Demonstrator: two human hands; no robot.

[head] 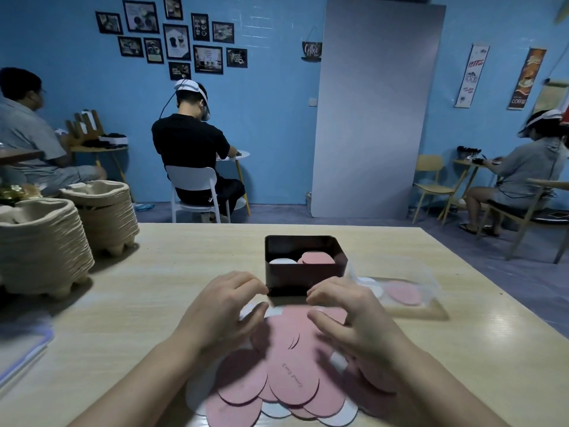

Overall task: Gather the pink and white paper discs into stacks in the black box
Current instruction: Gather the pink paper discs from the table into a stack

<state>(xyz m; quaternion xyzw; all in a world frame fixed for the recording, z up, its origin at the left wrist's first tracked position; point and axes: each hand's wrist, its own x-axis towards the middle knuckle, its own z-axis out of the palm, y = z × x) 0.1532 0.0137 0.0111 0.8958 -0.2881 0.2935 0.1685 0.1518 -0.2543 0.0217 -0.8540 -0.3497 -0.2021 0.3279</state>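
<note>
A loose pile of pink and white paper discs [286, 368] lies fanned out on the wooden table just in front of me. Behind it stands the black box [304, 277], which holds a white disc [281, 261] on the left and pink discs [317, 257] on the right. My left hand [221, 306] and my right hand [354, 315] hover over the far end of the pile, fingers curved, thumbs apart from the fingers. Nothing shows between fingers and thumb. My left thumb lies at the edge of a white disc [272, 312].
A clear plastic tray [431, 291] with a pink disc [403, 292] sits right of the box. Two stacks of pulp cup carriers [46, 251] stand at the table's left. A folder [21, 349] lies at the left edge. People sit at small tables behind.
</note>
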